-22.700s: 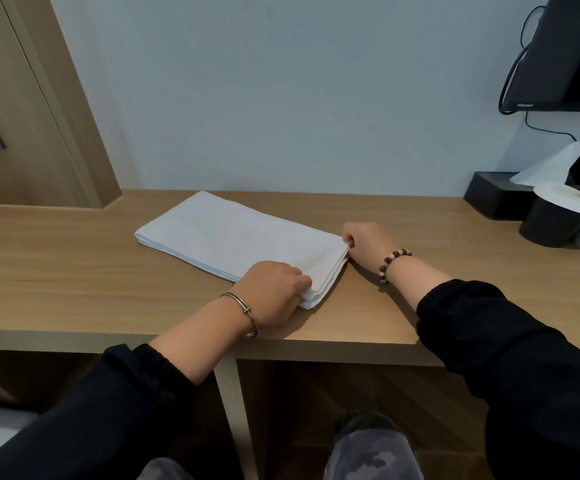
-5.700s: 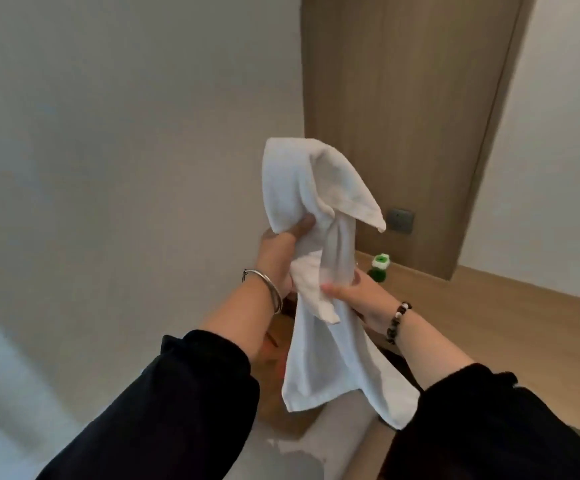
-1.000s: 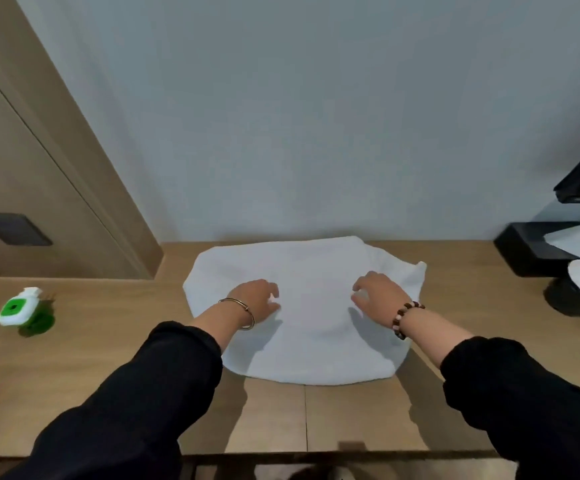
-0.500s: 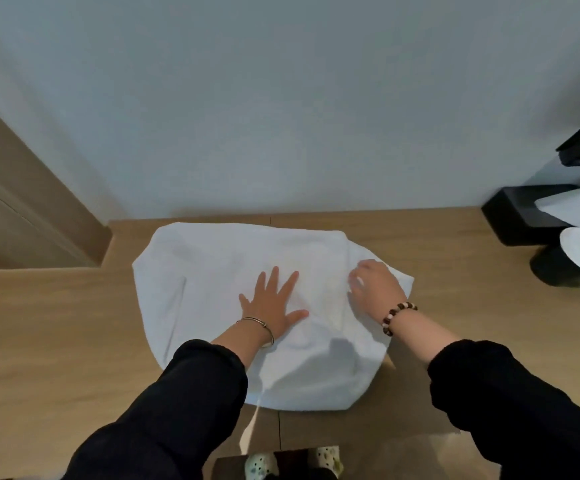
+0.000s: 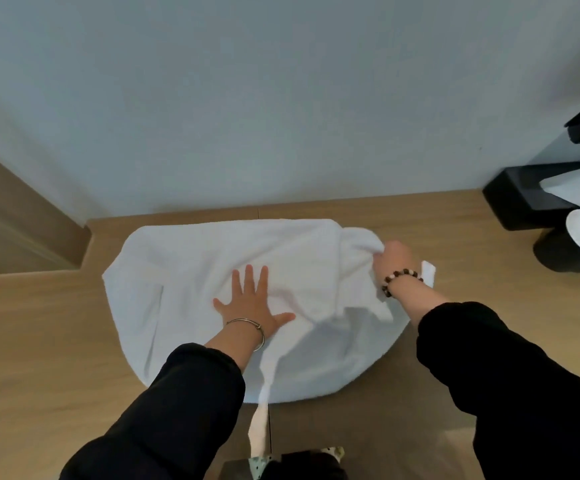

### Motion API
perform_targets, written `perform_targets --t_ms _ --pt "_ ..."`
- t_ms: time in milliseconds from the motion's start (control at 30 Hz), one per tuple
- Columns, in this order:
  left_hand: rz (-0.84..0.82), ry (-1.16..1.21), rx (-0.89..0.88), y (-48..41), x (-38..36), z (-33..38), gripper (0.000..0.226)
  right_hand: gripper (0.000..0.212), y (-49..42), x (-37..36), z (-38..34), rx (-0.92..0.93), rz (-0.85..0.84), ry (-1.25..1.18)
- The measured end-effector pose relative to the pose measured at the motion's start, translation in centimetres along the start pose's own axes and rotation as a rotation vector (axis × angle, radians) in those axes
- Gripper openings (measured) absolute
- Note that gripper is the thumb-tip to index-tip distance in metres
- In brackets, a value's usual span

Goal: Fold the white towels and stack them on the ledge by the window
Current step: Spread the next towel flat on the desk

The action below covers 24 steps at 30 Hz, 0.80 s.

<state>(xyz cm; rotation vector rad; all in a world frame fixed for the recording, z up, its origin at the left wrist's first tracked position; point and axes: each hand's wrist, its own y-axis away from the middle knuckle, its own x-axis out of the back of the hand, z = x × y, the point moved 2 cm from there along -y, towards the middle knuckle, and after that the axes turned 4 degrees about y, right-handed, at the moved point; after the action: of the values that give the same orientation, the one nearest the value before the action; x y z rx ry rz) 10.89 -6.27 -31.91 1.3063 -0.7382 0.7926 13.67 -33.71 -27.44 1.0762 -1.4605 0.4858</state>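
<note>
Head view: white towel [image 5: 212, 265] covers wooden desk [image 5: 39, 341].

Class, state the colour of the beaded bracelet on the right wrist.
The beaded bracelet is dark brown with some whitish beads; head view.

A wooden desk [image 5: 39, 341] runs below a pale wall [image 5: 247, 98] at 12 o'clock. At 3 o'clock, a black tissue box [image 5: 520, 202] with a tissue [image 5: 572, 190] sticking up stands just behind a white-capped black cup [image 5: 558, 252]. A wood panel [image 5: 11, 230] stands at 9 o'clock.
</note>
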Motion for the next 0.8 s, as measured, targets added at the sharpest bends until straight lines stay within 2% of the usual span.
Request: perform_targets --t_ms 67,100,133,200,300,367,400,467,500,667,733,800 --pt "-0.005 0.063 0.120 -0.2 0.4 -1.0 0.100 0.022 -0.9 2.4 3.2 -0.213 0.190 -0.148" --pt "-0.006 0.096 0.172 -0.3 0.7 -1.4 0.098 0.027 -0.9 3.3 4.6 -0.284 0.267 -0.148" --pt "-0.001 0.121 0.203 -0.3 0.9 -1.6 0.095 0.035 -0.7 3.7 5.6 -0.305 0.310 -0.101" --pt "0.053 0.104 0.157 0.0 1.0 -1.1 0.086 0.048 -0.1 3.6 6.2 -0.172 0.316 -0.020" --pt "0.157 -0.061 -0.172 1.1 0.1 1.6 0.071 0.035 2.0 1.7 4.7 0.205 0.164 -0.001" --pt "0.082 -0.092 -0.336 1.8 -1.0 3.7 0.069 0.024 3.8 0.0 4.1 0.373 -0.017 0.079" --pt "0.030 -0.102 -0.362 2.0 -1.5 4.4 0.070 0.025 4.6 -0.7 4.0 0.412 -0.118 0.129" --pt "-0.028 -0.141 -0.348 2.2 -2.0 5.1 0.072 0.030 5.8 -1.4 4.3 0.423 -0.297 0.249" --pt "-0.035 -0.158 -0.331 2.1 -2.0 5.1 0.074 0.032 6.2 -1.5 4.6 0.404 -0.331 0.308" --pt "-0.028 -0.177 -0.270 1.9 -1.9 4.9 0.077 0.026 7.5 -0.3 8.3 0.155 -0.389 0.679" --pt "-0.020 -0.190 -0.260 2.0 -2.1 5.2 0.077 0.027 7.9 -0.4 9.0 0.095 -0.354 0.737" --pt "-0.021 -0.197 -0.261 2.0 -2.4 5.7 0.078 0.028 8.0 -0.9 8.3 0.128 -0.191 0.619"
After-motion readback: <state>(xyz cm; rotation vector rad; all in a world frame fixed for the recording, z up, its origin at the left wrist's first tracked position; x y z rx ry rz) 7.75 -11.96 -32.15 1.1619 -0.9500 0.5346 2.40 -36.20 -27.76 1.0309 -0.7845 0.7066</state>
